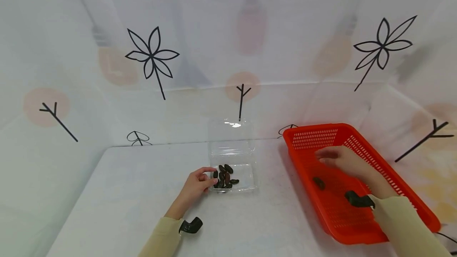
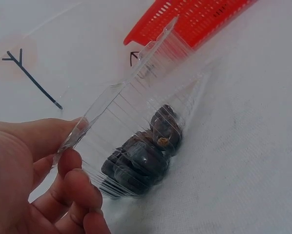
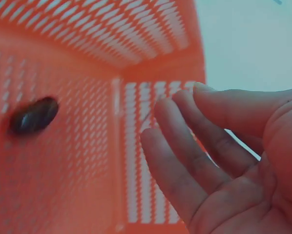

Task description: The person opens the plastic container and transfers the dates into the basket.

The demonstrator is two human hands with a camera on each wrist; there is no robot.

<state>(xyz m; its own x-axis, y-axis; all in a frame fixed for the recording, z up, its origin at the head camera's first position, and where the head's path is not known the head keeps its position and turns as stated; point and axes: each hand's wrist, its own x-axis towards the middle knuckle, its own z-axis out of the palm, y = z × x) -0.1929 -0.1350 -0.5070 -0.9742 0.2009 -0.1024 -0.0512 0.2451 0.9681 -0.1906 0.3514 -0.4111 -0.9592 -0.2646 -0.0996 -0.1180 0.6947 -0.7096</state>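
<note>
A clear plastic clamshell box (image 1: 245,174) stands on the table with its lid (image 1: 230,136) raised at the back. Several dark brown dates (image 1: 227,177) lie inside, mostly toward its left side; through the ribbed wall the dates (image 2: 141,158) look glossy and wrinkled. My left hand (image 1: 198,183) pinches the box's left rim between thumb and fingers. Over the red basket (image 1: 315,205) hovers my right hand (image 1: 335,158), its fingers loosely bent and holding nothing. A single date (image 1: 319,183) lies on the basket floor, apart from the right hand (image 3: 219,151).
The perforated basket takes up the right side of the white table (image 1: 143,181). Behind the table hangs a pale cloth (image 1: 200,50) with printed leaves and twigs. A dark cable (image 1: 446,237) shows at the lower right, beside the basket.
</note>
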